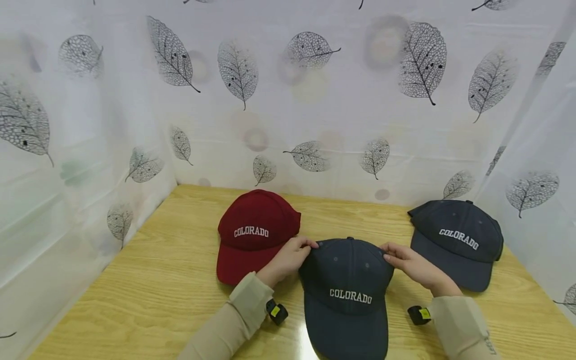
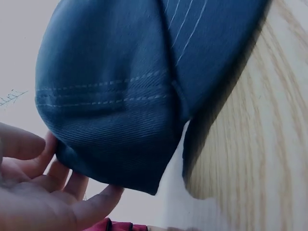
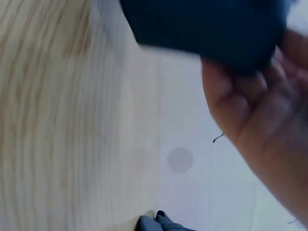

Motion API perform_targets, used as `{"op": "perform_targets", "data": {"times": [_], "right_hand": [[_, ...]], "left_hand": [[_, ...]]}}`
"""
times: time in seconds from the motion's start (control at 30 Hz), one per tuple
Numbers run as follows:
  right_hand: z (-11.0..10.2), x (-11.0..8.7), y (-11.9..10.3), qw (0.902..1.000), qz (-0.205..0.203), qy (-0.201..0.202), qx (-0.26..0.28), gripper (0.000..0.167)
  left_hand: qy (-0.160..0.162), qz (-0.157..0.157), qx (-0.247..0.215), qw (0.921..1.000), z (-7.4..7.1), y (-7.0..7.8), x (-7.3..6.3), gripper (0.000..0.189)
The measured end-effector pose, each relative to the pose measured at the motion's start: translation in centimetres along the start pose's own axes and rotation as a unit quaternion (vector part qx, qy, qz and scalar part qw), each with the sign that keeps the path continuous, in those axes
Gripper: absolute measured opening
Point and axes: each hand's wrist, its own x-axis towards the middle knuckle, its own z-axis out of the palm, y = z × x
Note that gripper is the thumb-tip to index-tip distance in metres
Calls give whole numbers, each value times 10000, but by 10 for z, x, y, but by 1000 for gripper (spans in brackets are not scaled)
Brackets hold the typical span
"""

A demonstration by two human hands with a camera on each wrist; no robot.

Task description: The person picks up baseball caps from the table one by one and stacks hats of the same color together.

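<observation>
A dark navy baseball cap (image 1: 350,272) with COLORADO in white letters is held between both hands at the front middle, its brim toward me. My left hand (image 1: 291,257) pinches the crown's left side; in the left wrist view its fingers (image 2: 103,204) curl under the cap's back edge. On the opposite side my right hand (image 1: 411,265) pinches the crown with thumb and fingers, and the right wrist view shows its fingers (image 3: 224,96) tucked behind the cap's edge. Just left of the held cap lies a red COLORADO cap (image 1: 256,215).
Farther right on the wooden table (image 1: 148,280) rests a second navy COLORADO cap (image 1: 459,227), brim toward the front. A white curtain with a leaf pattern (image 1: 279,115) encloses the table at the back and sides.
</observation>
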Motion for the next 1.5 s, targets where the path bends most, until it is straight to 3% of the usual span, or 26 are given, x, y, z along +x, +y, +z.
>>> {"op": "perform_targets", "data": {"times": [0.13, 0.33, 0.53, 0.67, 0.83, 1.0, 1.1, 1.27, 1.5], "right_hand": [[2, 2, 0, 9977, 135, 645, -174, 21], [4, 2, -5, 9909, 549, 1130, -490, 24], [9, -6, -18, 9681, 922, 1648, -1648, 23], [14, -17, -25, 9713, 881, 1170, -1874, 22], [22, -27, -28, 9862, 764, 113, -1462, 23], [27, -32, -32, 9857, 1108, -867, -929, 33], [29, -32, -35, 9814, 1314, -1241, -649, 44], [30, -31, -37, 9785, 1445, -1401, -453, 53], [31, -27, -35, 9814, 1446, -1192, -415, 59]], "left_hand": [[-147, 60, -125, 9998, 0, 0, 1, 26], [-161, 75, 80, 9998, 0, -2, -1, 27], [-309, 133, 431, 9985, -4, 0, -14, 34], [-599, -54, 756, 9953, -8, 2, -26, 43], [-1148, -441, 829, 9889, -10, 4, -38, 48], [-1870, -311, 1298, 9733, -9, 8, -46, 45], [-2181, -222, 1425, 9652, -7, 7, -46, 43], [-2301, -245, 1353, 9634, -4, 8, -45, 43], [-2161, -558, 916, 9705, -2, 7, -41, 43]]}}
